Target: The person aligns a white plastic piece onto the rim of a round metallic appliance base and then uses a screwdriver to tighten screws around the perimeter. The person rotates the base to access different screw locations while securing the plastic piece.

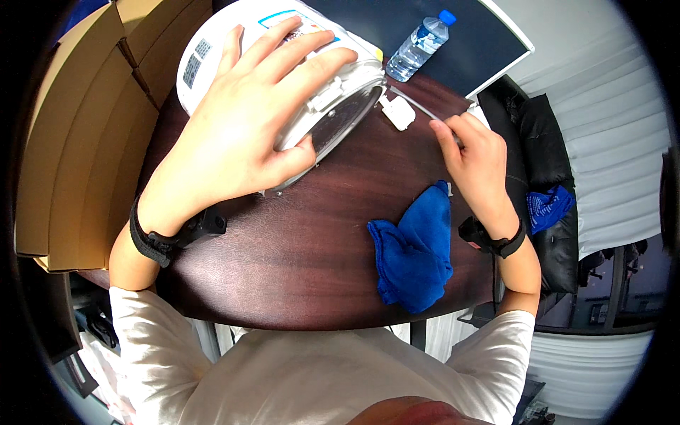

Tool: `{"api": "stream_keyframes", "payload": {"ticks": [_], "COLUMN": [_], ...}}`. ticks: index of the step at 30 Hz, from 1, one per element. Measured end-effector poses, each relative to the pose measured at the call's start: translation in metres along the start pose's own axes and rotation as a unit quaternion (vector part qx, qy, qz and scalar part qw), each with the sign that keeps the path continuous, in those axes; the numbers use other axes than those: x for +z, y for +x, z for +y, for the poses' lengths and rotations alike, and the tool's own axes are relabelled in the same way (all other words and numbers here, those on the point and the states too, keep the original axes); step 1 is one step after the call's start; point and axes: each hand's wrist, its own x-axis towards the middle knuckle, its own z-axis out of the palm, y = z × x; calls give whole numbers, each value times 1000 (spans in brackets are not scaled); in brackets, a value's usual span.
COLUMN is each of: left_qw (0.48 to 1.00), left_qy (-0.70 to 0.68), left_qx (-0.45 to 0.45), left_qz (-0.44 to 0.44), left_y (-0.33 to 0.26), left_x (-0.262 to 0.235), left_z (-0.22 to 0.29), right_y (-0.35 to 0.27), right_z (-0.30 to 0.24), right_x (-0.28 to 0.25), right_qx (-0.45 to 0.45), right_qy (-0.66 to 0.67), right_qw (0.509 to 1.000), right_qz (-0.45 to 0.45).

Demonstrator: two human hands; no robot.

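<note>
A white rounded kitchen appliance [205, 46], much like a rice cooker, lies tipped on the table with its dark, grey-rimmed underside turned partly toward me. My left hand [248, 113] holds it, the fingers spread over its side and the thumb at the rim of the underside. A thin white cord [416, 104] runs from near that rim to my right hand [474, 152], which pinches it between thumb and curled fingers. Beside the rim is a white plug-like piece [398, 113]. Below and left of my right hand lies a crumpled blue cloth [418, 251].
A water bottle [423, 46] with a blue cap stands behind the cord, before a dark panel with a white frame [496, 64]. Cardboard boxes [78, 142] line the left. The dark wooden table [297, 262] has a curved near edge. A black sofa [552, 142] is at right.
</note>
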Motion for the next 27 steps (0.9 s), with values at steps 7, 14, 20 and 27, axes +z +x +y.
{"api": "stream_keyframes", "payload": {"ticks": [7, 14, 20, 27], "left_qw": [1000, 1000, 1000, 1000], "left_qy": [0, 4, 3, 7], "left_qx": [0, 4, 1, -4], "left_qz": [-3, 4, 1, 1], "left_y": [1, 0, 1, 0], "left_x": [0, 2, 2, 3], "left_z": [0, -1, -1, 0], "right_y": [-3, 2, 2, -1], "right_z": [0, 0, 4, 4], "right_x": [0, 3, 3, 4], "right_qx": [10, 13, 37, 40], "right_qy": [-10, 13, 46, 50], "right_qw": [1000, 999, 997, 997], "right_qz": [-8, -29, -41, -39]}}
